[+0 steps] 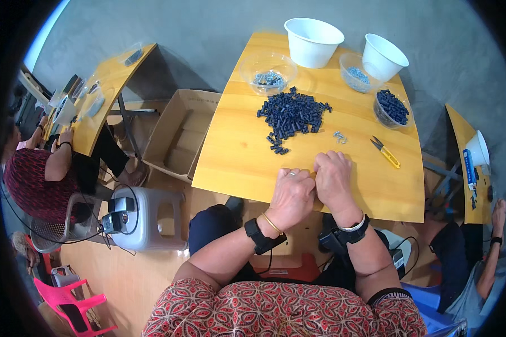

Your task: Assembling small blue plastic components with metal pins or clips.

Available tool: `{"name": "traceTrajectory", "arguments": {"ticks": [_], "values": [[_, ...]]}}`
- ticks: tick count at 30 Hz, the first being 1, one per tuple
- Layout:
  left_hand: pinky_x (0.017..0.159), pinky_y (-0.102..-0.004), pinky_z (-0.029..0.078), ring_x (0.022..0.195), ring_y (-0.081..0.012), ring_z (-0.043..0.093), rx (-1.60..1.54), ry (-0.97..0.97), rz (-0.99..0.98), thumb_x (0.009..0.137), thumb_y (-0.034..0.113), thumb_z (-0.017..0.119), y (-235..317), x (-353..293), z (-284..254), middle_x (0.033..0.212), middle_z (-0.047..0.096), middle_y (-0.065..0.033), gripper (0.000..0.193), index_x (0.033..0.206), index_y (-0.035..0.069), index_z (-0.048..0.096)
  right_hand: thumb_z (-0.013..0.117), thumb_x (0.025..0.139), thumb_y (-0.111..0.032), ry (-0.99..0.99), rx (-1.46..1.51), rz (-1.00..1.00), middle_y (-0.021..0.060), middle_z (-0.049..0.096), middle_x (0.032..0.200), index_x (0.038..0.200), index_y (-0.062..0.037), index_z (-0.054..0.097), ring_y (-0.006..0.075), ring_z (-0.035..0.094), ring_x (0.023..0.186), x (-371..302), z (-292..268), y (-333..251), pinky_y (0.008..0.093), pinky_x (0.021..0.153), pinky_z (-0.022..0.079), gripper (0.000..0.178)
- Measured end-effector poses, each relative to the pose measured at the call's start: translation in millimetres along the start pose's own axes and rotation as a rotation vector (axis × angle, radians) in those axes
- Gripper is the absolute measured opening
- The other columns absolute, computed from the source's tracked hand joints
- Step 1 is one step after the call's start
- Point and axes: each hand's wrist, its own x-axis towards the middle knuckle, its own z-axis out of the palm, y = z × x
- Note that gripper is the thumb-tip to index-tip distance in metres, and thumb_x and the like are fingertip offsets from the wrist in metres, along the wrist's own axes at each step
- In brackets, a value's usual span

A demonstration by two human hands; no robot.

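The left hand and right hand meet, fingers curled; I cannot tell what they pinch. Just beyond, small silvery metal pieces and heaped dark-blue plastic cylinders lie on the yellow wooden table, probably for easy reach.

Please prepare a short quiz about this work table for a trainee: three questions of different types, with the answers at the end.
1. True or false: the left hand and the right hand are close together at the near edge of the table.
2. Where do the small loose silver pieces lie? A) on the floor; B) between the pile of dark blue pieces and the yellow snips; C) under the snips.
3. How many white tubs stand on this table?

Key: 1. True; 2. B; 3. Two.
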Motion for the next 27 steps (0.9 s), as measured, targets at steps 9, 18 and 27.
{"name": "traceTrajectory", "arguments": {"ticks": [9, 18, 27], "values": [[0.064, -0.0194, 0.042, 0.072, -0.0070, 0.053, -1.121, 0.257, -0.556, 0.084, 0.005, 0.060, -8, 5, -15, 0.080, 0.062, -0.0012, 0.008, 0.087, 0.001, 0.065, 0.055, 0.079, 0.000, 0.077, 0.747, 0.047, 0.0100, 0.051, 0.073, 0.097, -0.0018, 0.053, 0.0213, 0.053, 0.066, 1, -15, -10, 0.0292, 0.061, 0.044, 0.017], [0.064, -0.0212, 0.043, 0.068, -0.0075, 0.052, -1.421, 0.195, -0.694, 0.086, 0.009, 0.057, -6, 0, -17, 0.077, 0.062, -0.0033, 0.011, 0.087, 0.000, 0.064, 0.060, 0.076, 0.001, 0.110, 0.493, -0.223, 0.0140, 0.054, 0.081, 0.091, -0.0024, 0.051, 0.0301, 0.055, 0.071, -3, -13, -19, 0.0366, 0.062, 0.046, 0.018], [0.065, -0.0225, 0.045, 0.068, -0.0105, 0.053, -1.408, 0.087, -0.696, 0.088, 0.009, 0.053, -13, -1, -21, 0.079, 0.061, -0.0054, 0.017, 0.097, -0.002, 0.061, 0.055, 0.078, 0.003, 0.110, 0.474, -0.219, 0.0138, 0.053, 0.078, 0.089, -0.0016, 0.051, 0.0302, 0.054, 0.068, 0, -16, -18, 0.0353, 0.060, 0.045, 0.013]]}}
